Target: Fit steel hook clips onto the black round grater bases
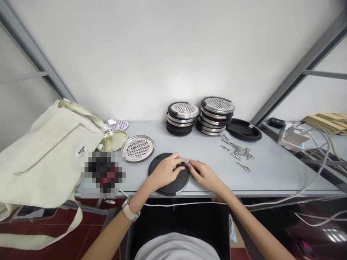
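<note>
A black round disc [170, 183] with a shiny metal edge on its right side lies near the table's front edge. My left hand [169, 171], with a watch on its wrist, lies over the disc, its thumb and fingers closed at the disc's right rim. My right hand [202, 173] pinches a small metal clip [185, 163] at that same rim, its fingertips almost touching the left ones; much of the clip is hidden. Several loose metal clips [242, 152] lie scattered to the right. Left of the disc is a round metal grater plate [138, 148].
Two stacks of round graters, one left [183, 119] and one right [217, 115], stand against the wall beside a black round tray [244, 130]. A gold-coloured plate [115, 141] and a cream bag [46, 159] are at left. A white cable [292, 198] runs along the front edge.
</note>
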### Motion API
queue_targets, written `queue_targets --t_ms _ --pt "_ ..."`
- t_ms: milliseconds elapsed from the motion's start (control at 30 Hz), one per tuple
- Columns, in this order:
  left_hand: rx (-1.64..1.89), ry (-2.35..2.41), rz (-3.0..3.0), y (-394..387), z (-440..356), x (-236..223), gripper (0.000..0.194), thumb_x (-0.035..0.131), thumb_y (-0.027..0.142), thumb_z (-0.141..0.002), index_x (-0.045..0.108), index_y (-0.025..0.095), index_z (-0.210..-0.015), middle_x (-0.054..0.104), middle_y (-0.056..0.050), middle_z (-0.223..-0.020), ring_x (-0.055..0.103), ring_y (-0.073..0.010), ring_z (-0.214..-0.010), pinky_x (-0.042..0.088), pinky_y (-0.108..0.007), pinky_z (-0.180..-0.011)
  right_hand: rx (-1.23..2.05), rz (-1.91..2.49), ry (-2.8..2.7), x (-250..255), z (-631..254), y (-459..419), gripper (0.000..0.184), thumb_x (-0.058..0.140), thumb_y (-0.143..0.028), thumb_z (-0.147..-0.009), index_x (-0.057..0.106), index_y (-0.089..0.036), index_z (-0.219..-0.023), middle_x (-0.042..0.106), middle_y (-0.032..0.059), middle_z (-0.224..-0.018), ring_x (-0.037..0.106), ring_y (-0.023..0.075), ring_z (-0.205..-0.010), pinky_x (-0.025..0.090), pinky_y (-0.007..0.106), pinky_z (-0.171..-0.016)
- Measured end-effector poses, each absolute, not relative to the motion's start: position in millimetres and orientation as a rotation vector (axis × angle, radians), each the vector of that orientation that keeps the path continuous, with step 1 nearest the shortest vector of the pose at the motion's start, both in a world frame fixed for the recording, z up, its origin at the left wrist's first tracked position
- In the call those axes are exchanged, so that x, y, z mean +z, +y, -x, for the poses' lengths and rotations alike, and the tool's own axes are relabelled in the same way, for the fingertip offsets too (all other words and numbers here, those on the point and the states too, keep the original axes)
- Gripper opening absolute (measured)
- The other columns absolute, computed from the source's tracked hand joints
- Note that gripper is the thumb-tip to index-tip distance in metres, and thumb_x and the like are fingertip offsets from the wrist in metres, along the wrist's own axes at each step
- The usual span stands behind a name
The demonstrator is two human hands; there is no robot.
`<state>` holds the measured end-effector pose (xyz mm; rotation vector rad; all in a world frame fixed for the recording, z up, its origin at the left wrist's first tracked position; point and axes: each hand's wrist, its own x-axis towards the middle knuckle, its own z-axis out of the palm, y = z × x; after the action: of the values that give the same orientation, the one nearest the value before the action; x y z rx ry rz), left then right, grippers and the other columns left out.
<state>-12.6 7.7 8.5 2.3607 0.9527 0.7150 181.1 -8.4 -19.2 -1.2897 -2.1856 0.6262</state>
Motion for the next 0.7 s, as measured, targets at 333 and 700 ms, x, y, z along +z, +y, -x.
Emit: queue_targets --t_ms 333,700 --pt "0.696 0.943 -2.363 8 13 9 0.028 0.045 0.020 -0.090 0.057 0.021 -0.116 0.054 -0.004 -0.097 0.055 -0.0155 -0.084 0.044 -0.028 -0.079 0.814 1.302 -2.059 -18 -181 -7 0.029 0.034 -0.036 -0.094 0.039 -0.020 -0.071 0.035 -0.0059 -0.058 0.033 0.0098 -0.053 0.028 0.023 -0.052" --pt "0.693 0.960 -2.344 8 14 8 0.019 0.048 0.024 -0.090 0.058 0.020 -0.105 0.051 -0.002 -0.092 0.053 -0.0129 -0.074 0.044 -0.026 -0.071 0.996 1.253 -1.951 -12 -181 5 0.032 0.037 -0.043 -0.092 0.046 -0.018 -0.073 0.039 -0.0047 -0.062 0.036 0.0095 -0.058 0.031 0.022 -0.054"
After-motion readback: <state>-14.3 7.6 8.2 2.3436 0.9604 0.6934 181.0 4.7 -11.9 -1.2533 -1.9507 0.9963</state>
